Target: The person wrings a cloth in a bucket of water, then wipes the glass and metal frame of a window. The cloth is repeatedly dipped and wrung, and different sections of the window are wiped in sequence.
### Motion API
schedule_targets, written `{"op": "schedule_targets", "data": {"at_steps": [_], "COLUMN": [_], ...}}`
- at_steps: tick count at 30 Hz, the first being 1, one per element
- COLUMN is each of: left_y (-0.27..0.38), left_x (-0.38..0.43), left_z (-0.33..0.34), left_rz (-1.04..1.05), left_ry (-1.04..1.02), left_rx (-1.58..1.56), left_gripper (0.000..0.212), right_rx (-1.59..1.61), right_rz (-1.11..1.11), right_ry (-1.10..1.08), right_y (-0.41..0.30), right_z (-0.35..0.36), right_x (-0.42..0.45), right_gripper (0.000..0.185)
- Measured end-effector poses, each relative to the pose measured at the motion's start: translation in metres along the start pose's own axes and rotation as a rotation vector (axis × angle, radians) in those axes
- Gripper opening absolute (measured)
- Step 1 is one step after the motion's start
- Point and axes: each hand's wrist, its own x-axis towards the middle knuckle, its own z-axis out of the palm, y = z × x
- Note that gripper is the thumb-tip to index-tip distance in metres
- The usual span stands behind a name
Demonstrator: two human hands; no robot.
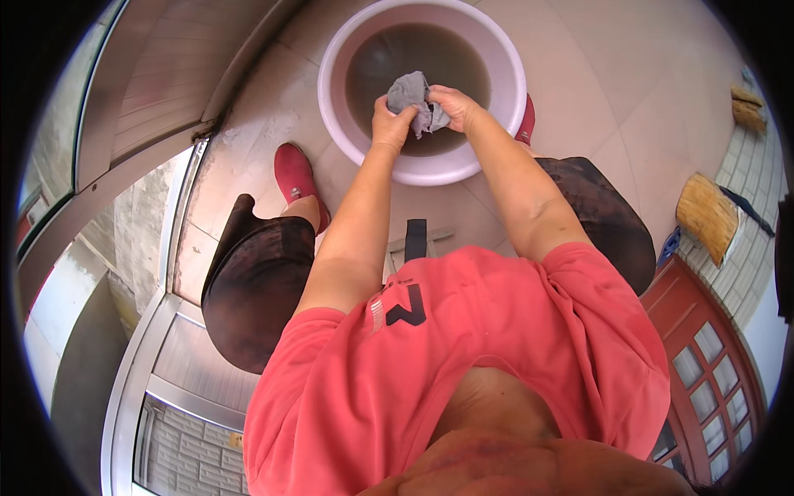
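A grey cloth (407,93), bunched up and frayed at its lower edge, is held between my two hands above the basin. My left hand (392,124) grips its left side, thumb across the front. On the other side my right hand (453,106) pinches the cloth, with the fingers partly hidden behind it. Below them is a round pale pink plastic basin (428,176) standing on the tiled floor. Cloudy brownish water (378,59) fills its lower part. Whether the cloth touches the water I cannot tell.
My red shoes (294,168) are on either side of the basin. A metal-framed door (180,74) stands at the left. Cut wood pieces (707,217) lie at the right by a tiled strip, near a red door with glass panes (701,366).
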Motion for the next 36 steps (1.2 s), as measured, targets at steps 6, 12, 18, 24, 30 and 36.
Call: {"op": "schedule_targets", "data": {"at_steps": [6,12,18,24,30,36], "left_y": [-0.033,-0.022,-0.001,-0.006,-0.013,-0.004], "left_x": [0.028,0.025,0.017,0.032,0.033,0.031], "left_z": [-0.006,0.003,-0.012,-0.016,-0.012,-0.015], "left_rz": [-0.585,-0.455,-0.527,-0.338,-0.274,-0.398], "left_ry": [0.219,0.098,-0.007,0.178,0.156,0.036], "left_rx": [-0.58,-0.83,-1.051,-1.191,-1.007,-0.96], "left_gripper": [0.037,0.043,0.045,0.059,0.069,0.074], "right_rx": [-0.514,-1.109,-0.924,-0.596,-0.868,-0.346], "right_rz": [-0.106,-0.209,-0.3,-0.272,-0.387,-0.235], "right_ry": [0.315,0.348,0.655,0.441,0.434,0.583], "right_y": [-0.003,0.011,0.013,0.013,0.028,0.004], "right_z": [-0.029,-0.014,-0.026,-0.036,-0.036,0.024], "right_x": [0.024,0.033,0.039,0.033,0.048,0.029], "right_gripper": [0.031,0.051,0.052,0.067,0.068,0.057]}}
